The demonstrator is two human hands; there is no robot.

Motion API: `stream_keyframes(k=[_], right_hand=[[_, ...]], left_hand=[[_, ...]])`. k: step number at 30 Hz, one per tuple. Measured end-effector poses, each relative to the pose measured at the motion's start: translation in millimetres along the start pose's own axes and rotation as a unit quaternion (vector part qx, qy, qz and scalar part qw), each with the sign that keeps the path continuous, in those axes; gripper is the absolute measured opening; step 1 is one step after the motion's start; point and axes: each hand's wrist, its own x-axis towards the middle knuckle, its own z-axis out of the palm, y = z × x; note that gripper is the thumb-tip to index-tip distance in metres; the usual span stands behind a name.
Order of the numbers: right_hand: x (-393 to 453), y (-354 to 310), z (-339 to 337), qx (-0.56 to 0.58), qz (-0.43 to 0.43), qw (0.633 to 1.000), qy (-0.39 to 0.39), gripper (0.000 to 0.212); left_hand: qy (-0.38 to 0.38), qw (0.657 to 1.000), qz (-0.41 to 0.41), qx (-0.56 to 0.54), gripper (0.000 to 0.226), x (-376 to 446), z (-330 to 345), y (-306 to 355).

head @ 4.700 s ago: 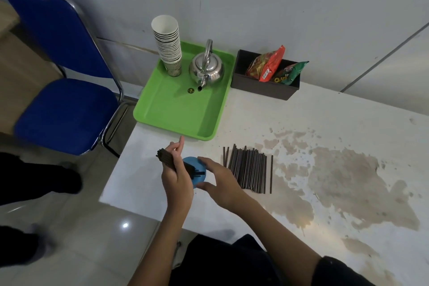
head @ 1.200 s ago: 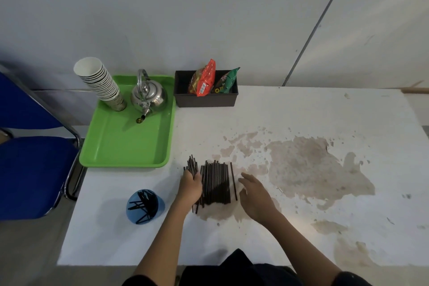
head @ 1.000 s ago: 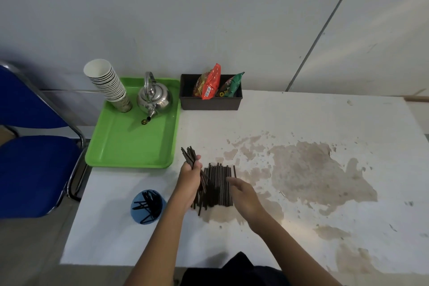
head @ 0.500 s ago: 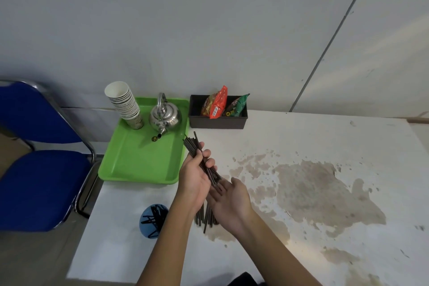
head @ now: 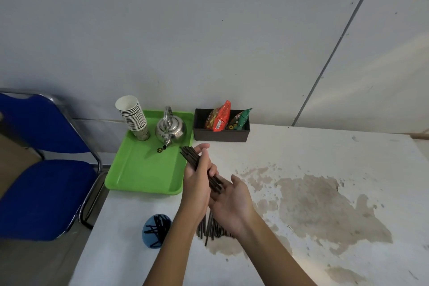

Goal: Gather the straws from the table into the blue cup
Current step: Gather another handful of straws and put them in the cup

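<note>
At the near left edge of the white stained table (head: 325, 158), the round blue cup (head: 156, 232) already holds some thin dark straws. To its right, the left hand (head: 197, 183) is closed around a bundle of dark straws (head: 199, 166) raised above the table, their lower ends resting against the right hand (head: 232, 202), which is open with its palm up. More loose dark straws (head: 212, 230) lie beneath the wrists. The step in hand seems to be squaring the bundle; next it needs carrying left and lowering end-first into the cup.
</note>
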Motion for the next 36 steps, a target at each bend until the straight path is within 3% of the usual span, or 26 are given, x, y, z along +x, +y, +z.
stream_keyframes(k=[14,21,24,27,29,32,34,36], right_hand=[[6.7,30.2,22.7,0.022,0.046,0.997,-0.063,0.060],[12.7,51.7,28.6,-0.011,0.060,0.995,-0.077,0.060],[19.1,63.3,26.2,-0.079,0.061,0.990,-0.095,0.062],[23.9,74.9,21.4,-0.201,0.033,0.977,-0.060,0.058],[26.5,80.2,11.6,-0.368,-0.008,0.929,-0.034,0.055],[30.5,85.0,-11.4,-0.644,-0.075,0.759,-0.052,0.053],[33.9,89.4,-26.0,-0.751,-0.111,0.645,-0.089,0.067],[36.9,95.2,-33.9,-0.788,-0.131,0.590,-0.116,0.082]], left_hand=[[-0.006,0.980,0.070,0.186,0.032,-18.1,-38.0,6.0],[0.012,0.982,0.050,0.180,0.028,-17.1,-66.0,3.4],[0.016,0.984,0.073,0.163,0.044,-19.9,-76.8,10.7],[0.062,0.982,0.088,0.156,0.044,-20.9,-99.9,12.0],[0.110,0.976,0.098,0.163,0.040,-21.8,-119.4,6.2],[0.169,0.959,0.108,0.198,0.040,-24.9,-148.2,-10.3],[0.190,0.950,0.115,0.218,0.041,-27.6,-163.3,-24.4],[0.210,0.943,0.114,0.230,0.042,-31.2,-173.7,-37.2]])
